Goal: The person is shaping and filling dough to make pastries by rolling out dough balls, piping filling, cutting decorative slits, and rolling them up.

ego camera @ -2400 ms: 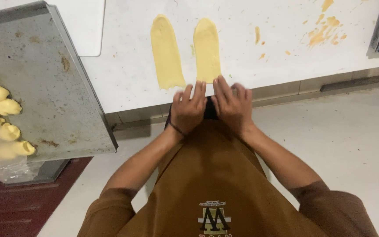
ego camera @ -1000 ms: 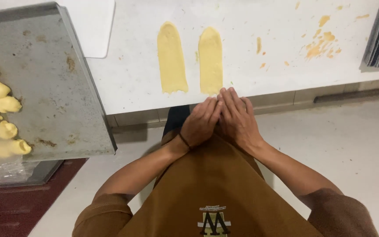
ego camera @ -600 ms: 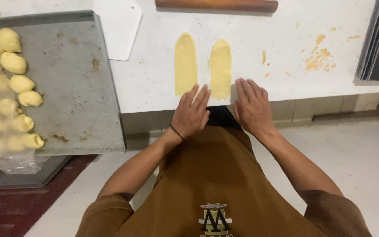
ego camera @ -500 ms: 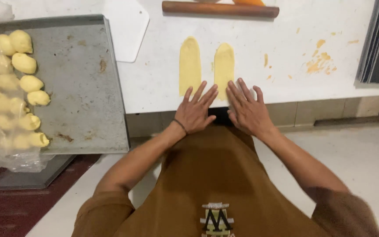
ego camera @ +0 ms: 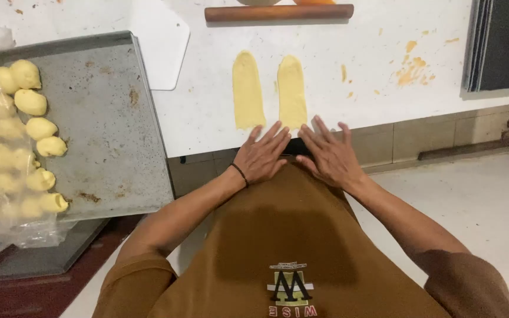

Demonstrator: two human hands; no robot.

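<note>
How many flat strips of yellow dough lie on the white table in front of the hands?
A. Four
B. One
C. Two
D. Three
C: two dough strips, the left strip and the right strip, lie side by side on the table, just beyond the left hand and right hand.

Two dough strips lie side by side at upper centre on the table, a rolling pin above them. A tray at left carries dough balls. Both hands rest flat at the table edge below the strips.
</note>
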